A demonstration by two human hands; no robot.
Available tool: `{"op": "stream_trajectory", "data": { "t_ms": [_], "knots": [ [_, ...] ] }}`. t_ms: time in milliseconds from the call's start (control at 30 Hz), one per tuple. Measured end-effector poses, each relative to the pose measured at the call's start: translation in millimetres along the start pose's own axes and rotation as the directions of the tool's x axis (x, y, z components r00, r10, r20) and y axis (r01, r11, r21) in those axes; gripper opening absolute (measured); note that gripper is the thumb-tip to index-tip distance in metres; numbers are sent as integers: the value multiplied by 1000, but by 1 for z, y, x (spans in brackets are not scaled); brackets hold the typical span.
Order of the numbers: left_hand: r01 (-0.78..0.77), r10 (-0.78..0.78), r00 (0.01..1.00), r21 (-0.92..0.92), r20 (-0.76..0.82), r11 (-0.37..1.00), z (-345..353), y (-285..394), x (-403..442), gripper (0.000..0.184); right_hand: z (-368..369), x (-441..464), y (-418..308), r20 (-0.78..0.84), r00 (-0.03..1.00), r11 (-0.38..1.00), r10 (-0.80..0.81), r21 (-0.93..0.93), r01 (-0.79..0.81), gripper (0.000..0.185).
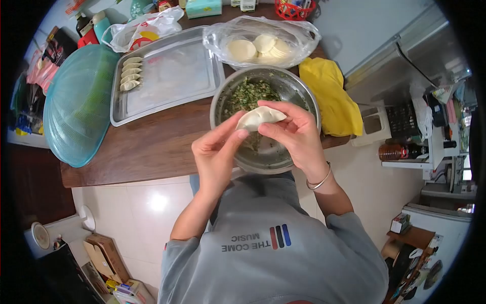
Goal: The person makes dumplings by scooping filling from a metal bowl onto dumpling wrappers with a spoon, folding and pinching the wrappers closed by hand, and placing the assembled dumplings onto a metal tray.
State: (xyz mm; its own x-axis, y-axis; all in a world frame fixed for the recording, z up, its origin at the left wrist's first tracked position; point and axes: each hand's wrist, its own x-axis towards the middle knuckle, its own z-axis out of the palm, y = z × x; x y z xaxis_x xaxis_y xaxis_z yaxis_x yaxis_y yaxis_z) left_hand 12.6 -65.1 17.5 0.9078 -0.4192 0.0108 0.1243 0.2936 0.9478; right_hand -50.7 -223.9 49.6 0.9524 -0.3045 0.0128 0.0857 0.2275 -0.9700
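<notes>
A pale, puckered, crescent-shaped dumpling is pinched between the half-curled left hand and right hand above a shiny metal bowl.

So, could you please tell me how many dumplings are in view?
6: five dumplings in the metal tray, at its left end; one held dumpling between left hand and right hand.

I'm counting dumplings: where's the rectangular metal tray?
In the head view's upper left, the rectangular metal tray lies between the teal domed mesh cover and the round steel bowl.

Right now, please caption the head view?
Left hand, right hand, holding a pale crescent dumpling over a round metal bowl.
</notes>
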Motion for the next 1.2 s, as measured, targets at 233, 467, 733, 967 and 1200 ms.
{"op": "stream_trajectory", "data": {
  "t_ms": [233, 467, 733, 967, 1200],
  "knots": [
    [-60, 60, 998, -21, -33, 998, -25, 9, 4, 23, 27, 8, -9, 18, 996, 965, 86, -249, -78, 25],
    [-377, 445, 889, 378, -111, 846, -74, 25, 6, 14, 67, 50, -16, 412, 901, 659, -135, -642, 392, 21],
    [-343, 446, 812, 310, -377, 887, -152, 11, 19, 46, 153, 148, 3, 677, 703, 416, -217, -588, 694, 13],
    [-329, 450, 748, 315, -489, 890, -190, -4, 21, 28, 215, 238, 62, 717, 673, 372, -183, -583, 722, 12],
    [-331, 469, 799, 377, -376, 865, -191, 1, 21, 20, 231, 272, 102, 781, 592, 313, -197, -522, 793, 11]
  ]
}}
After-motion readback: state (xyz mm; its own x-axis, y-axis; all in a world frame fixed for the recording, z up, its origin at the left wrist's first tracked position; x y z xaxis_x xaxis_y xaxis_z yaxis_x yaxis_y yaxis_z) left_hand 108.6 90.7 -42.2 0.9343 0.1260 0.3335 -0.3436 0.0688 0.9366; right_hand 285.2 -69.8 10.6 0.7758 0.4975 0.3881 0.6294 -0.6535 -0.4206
